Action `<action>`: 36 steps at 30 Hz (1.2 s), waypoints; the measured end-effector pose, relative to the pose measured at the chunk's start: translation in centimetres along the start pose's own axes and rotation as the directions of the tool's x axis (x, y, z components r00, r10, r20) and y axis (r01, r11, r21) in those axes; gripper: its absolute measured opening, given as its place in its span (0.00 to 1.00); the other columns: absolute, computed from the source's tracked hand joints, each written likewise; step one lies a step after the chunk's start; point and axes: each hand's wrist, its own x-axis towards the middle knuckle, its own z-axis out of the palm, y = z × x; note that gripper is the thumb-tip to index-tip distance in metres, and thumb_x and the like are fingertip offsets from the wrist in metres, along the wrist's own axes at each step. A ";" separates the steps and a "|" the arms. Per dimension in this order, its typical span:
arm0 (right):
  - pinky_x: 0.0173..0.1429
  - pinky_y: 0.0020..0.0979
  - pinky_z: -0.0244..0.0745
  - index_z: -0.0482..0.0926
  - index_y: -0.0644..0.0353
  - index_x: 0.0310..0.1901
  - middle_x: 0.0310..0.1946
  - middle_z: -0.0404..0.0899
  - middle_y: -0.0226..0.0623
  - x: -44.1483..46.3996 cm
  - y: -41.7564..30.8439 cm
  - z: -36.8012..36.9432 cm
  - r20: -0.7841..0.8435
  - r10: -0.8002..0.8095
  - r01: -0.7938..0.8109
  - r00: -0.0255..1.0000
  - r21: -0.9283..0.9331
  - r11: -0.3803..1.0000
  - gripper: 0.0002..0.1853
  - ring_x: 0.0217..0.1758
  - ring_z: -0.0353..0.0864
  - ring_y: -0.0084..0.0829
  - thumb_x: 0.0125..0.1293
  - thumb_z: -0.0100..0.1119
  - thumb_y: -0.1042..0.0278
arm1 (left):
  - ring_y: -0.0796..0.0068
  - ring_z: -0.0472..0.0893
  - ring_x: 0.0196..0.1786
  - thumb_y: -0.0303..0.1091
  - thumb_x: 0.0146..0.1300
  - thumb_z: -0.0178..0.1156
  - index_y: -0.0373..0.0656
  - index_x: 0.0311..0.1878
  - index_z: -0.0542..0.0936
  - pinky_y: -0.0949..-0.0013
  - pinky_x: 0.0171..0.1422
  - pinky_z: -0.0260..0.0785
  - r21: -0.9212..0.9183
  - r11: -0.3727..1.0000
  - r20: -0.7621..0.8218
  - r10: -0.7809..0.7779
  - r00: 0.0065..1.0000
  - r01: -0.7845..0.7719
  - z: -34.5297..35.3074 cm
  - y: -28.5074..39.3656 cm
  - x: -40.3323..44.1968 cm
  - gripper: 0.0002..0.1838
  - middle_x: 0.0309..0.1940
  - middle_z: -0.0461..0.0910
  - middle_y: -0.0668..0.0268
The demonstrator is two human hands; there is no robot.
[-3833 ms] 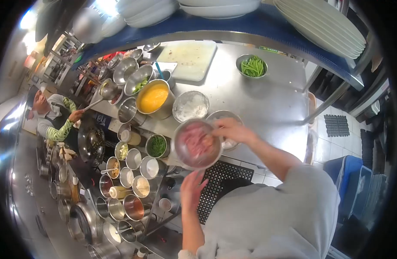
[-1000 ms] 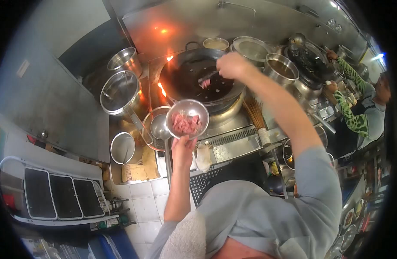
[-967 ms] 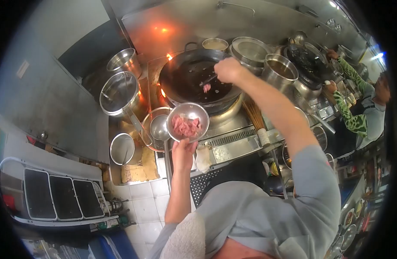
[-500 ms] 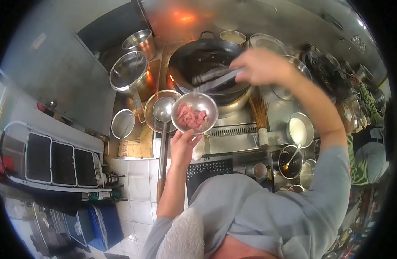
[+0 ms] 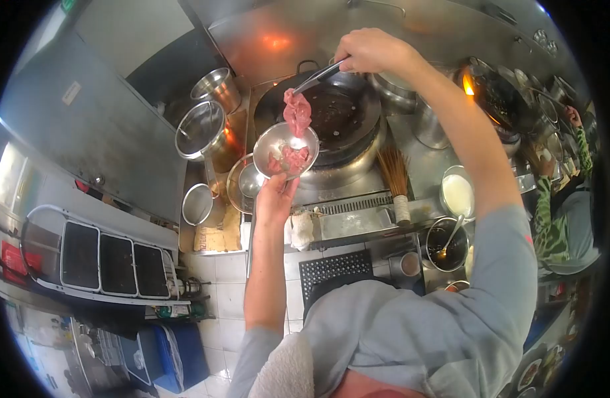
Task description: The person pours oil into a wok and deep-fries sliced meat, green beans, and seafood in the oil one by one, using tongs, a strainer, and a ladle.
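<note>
My left hand (image 5: 276,199) is closed on the near rim of a small steel bowl (image 5: 263,142), tilted at the wok's near-left edge. Pinkish raw meat slices (image 5: 288,160) lie inside it. Above the wok (image 5: 365,109), my right hand (image 5: 373,50) is wrapped round metal tongs (image 5: 316,79). From their tips hangs a clump of raw meat (image 5: 297,113), its lower end just over the bowl. Dark and oily inside, the wok has a few small bits on its surface. Part of a ladle (image 5: 250,181) shows beside the bowl, its handle partly behind my left arm.
Steel pots (image 5: 217,91) stand left of the wok, with a strainer (image 5: 200,130) among them. A bamboo brush (image 5: 394,174) leans at the right, near a pot of white liquid (image 5: 457,194) and a dark sauce pot (image 5: 446,245). Flame (image 5: 468,84) rises by another wok, where a co-worker's sleeve (image 5: 545,219) shows.
My right hand has moved up and away to the left, and the tongs now hold lifted meat. Fewer slices lie in the bowl. Flame now shows at the far-right wok.
</note>
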 end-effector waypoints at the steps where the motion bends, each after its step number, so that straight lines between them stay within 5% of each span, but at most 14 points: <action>1: 0.42 0.41 0.76 0.84 0.54 0.38 0.29 0.83 0.41 0.8 0.5 0.9 -0.036 -0.003 0.003 0.999 -0.012 1.000 0.11 0.36 0.82 0.43 0.54 0.62 0.60 | 0.73 0.74 0.51 0.18 0.57 0.54 0.41 0.52 0.73 0.64 0.59 0.72 -0.011 1.000 -0.004 -0.002 1.000 0.002 -0.3 0.4 0.4 0.18 0.49 0.74 0.68; 6: 0.43 0.42 0.77 0.84 0.52 0.35 0.32 0.83 0.40 3.1 0.3 4.9 -0.114 0.051 -0.062 0.992 -0.095 0.993 0.10 0.39 0.82 0.43 0.54 0.62 0.59 | 0.72 0.71 0.54 0.18 0.59 0.53 0.44 0.58 0.71 0.65 0.60 0.71 -0.003 0.999 -0.076 -0.050 0.996 0.049 -3.6 1.5 2.3 0.22 0.54 0.71 0.68; 11: 0.45 0.40 0.77 0.84 0.55 0.35 0.33 0.83 0.42 5.2 -3.4 7.4 0.005 0.146 -0.141 0.989 -0.221 0.965 0.10 0.41 0.83 0.42 0.53 0.60 0.62 | 0.74 0.71 0.52 0.21 0.59 0.53 0.48 0.61 0.69 0.62 0.62 0.67 0.057 0.996 -0.004 -0.073 0.997 0.073 -6.8 1.8 2.5 0.25 0.53 0.70 0.70; 16: 0.48 0.39 0.77 0.84 0.60 0.36 0.37 0.83 0.45 9.0 -6.3 13.5 0.165 0.250 -0.166 0.954 -0.404 0.899 0.11 0.44 0.83 0.39 0.54 0.57 0.66 | 0.73 0.72 0.52 0.22 0.61 0.51 0.45 0.51 0.70 0.62 0.59 0.69 0.066 0.993 0.042 -0.100 0.994 0.097 -8.7 2.3 1.0 0.15 0.48 0.71 0.68; 20: 0.49 0.40 0.77 0.83 0.58 0.42 0.42 0.82 0.42 10.4 -5.9 16.4 0.047 0.329 -0.292 0.943 -0.354 0.889 0.14 0.47 0.82 0.39 0.54 0.56 0.66 | 0.70 0.74 0.53 0.22 0.62 0.50 0.42 0.53 0.69 0.63 0.58 0.71 0.088 0.981 0.073 -0.179 0.981 0.173 -9.1 2.9 -1.7 0.15 0.51 0.71 0.64; 24: 0.46 0.41 0.78 0.83 0.59 0.36 0.37 0.83 0.44 8.9 -5.5 11.1 -0.103 0.455 -0.466 0.885 -0.235 0.853 0.12 0.41 0.83 0.42 0.55 0.54 0.64 | 0.66 0.76 0.55 0.22 0.63 0.50 0.39 0.55 0.69 0.65 0.59 0.71 0.159 0.979 0.121 -0.149 0.981 0.129 -9.2 3.6 -3.0 0.17 0.53 0.74 0.58; 26: 0.42 0.43 0.77 0.82 0.59 0.38 0.33 0.83 0.45 5.6 -5.4 8.3 -0.181 0.324 -0.345 0.929 -0.099 0.933 0.14 0.38 0.83 0.43 0.56 0.57 0.59 | 0.68 0.78 0.50 0.22 0.63 0.51 0.38 0.51 0.71 0.66 0.57 0.73 0.183 0.978 0.115 -0.118 0.986 0.095 -9.2 3.6 -3.1 0.13 0.48 0.76 0.60; 28: 0.41 0.42 0.77 0.83 0.58 0.39 0.30 0.83 0.45 1.7 -9.0 5.0 0.174 0.263 -0.285 0.949 0.120 0.951 0.14 0.36 0.83 0.43 0.56 0.59 0.57 | 0.70 0.78 0.47 0.22 0.62 0.52 0.38 0.48 0.73 0.65 0.56 0.73 0.230 0.971 0.124 -0.087 0.988 0.057 -9.1 3.4 -3.2 0.11 0.46 0.77 0.62; 30: 0.47 0.41 0.75 0.82 0.54 0.45 0.33 0.82 0.43 -2.2 -12.9 5.7 0.145 0.030 -0.036 0.989 0.036 0.999 0.17 0.41 0.82 0.42 0.54 0.63 0.58 | 0.72 0.78 0.45 0.22 0.62 0.52 0.38 0.45 0.74 0.64 0.54 0.74 0.257 0.966 0.157 -0.066 0.985 0.024 -8.1 3.6 -3.4 0.09 0.43 0.77 0.63; 31: 0.49 0.41 0.73 0.82 0.57 0.43 0.36 0.81 0.45 -2.9 -15.2 5.9 0.279 0.103 -0.112 0.955 0.017 0.994 0.17 0.43 0.80 0.44 0.52 0.65 0.61 | 0.72 0.78 0.45 0.22 0.61 0.52 0.38 0.44 0.74 0.64 0.54 0.74 0.267 0.964 0.180 -0.058 0.982 0.008 -7.1 3.8 -3.8 0.08 0.42 0.77 0.63; 33: 0.47 0.41 0.75 0.82 0.58 0.41 0.34 0.82 0.43 -3.2 -16.5 9.0 0.338 0.062 -0.008 0.939 -0.158 0.987 0.15 0.42 0.80 0.45 0.52 0.64 0.62 | 0.73 0.78 0.44 0.21 0.60 0.53 0.38 0.43 0.74 0.64 0.53 0.75 0.287 0.958 0.227 -0.041 0.973 -0.027 -5.3 3.9 -4.5 0.08 0.40 0.77 0.65; 36: 0.39 0.42 0.77 0.83 0.57 0.30 0.28 0.82 0.43 -2.4 -14.8 8.3 0.260 -0.005 0.061 0.966 -0.206 0.977 0.10 0.35 0.82 0.44 0.54 0.61 0.60 | 0.71 0.78 0.45 0.21 0.59 0.53 0.37 0.45 0.74 0.63 0.54 0.75 0.222 0.975 0.173 -0.048 0.984 0.008 -5.0 2.4 -3.2 0.10 0.42 0.76 0.64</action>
